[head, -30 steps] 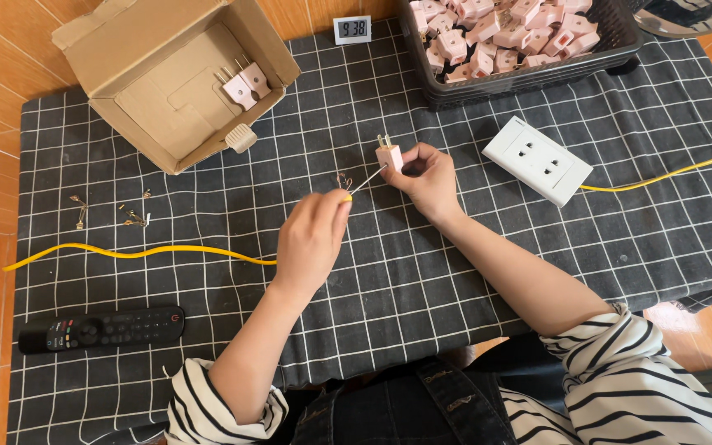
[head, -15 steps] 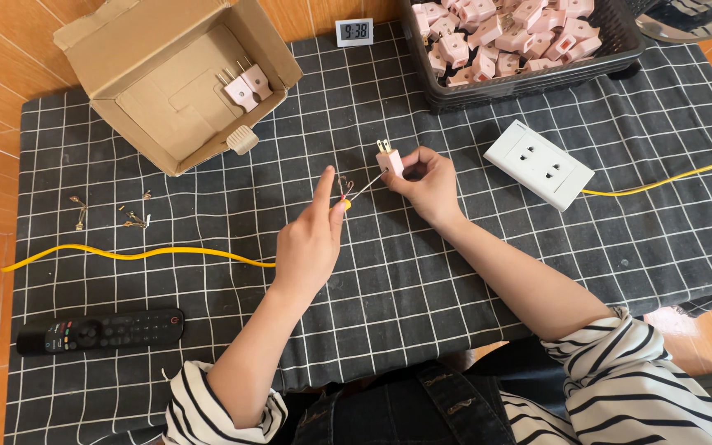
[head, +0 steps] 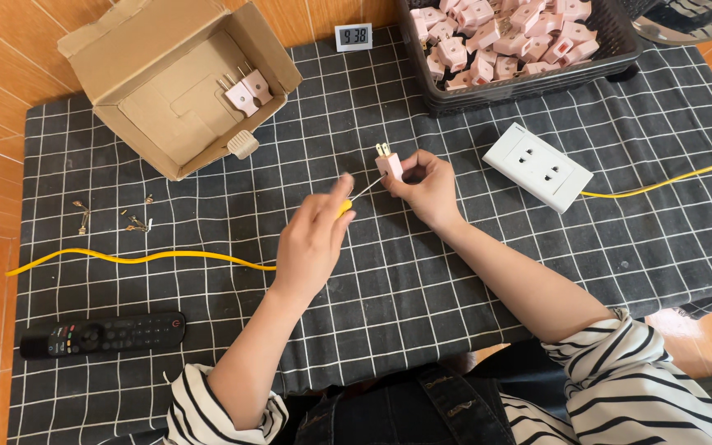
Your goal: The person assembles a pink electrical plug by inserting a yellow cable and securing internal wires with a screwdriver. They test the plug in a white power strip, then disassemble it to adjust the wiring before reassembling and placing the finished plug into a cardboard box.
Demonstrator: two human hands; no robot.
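My right hand (head: 427,186) grips a small pink plug adapter (head: 389,164) with its two metal prongs pointing up. My left hand (head: 315,239) is closed around a yellow-handled screwdriver (head: 358,198); its thin metal shaft reaches the adapter's side. Both hands hover over the middle of a black cloth with a white grid (head: 389,297).
An open cardboard box (head: 176,81) with two adapters lies at the back left. A black basket (head: 514,45) of several pink adapters stands at the back right. A white power socket (head: 537,166) with a yellow cable, small metal parts (head: 129,221), a remote control (head: 102,334) and a small clock (head: 353,36) lie around.
My left hand has regripped the screwdriver, the index finger first lifting and then closing again. The adapter has stayed in my right hand.
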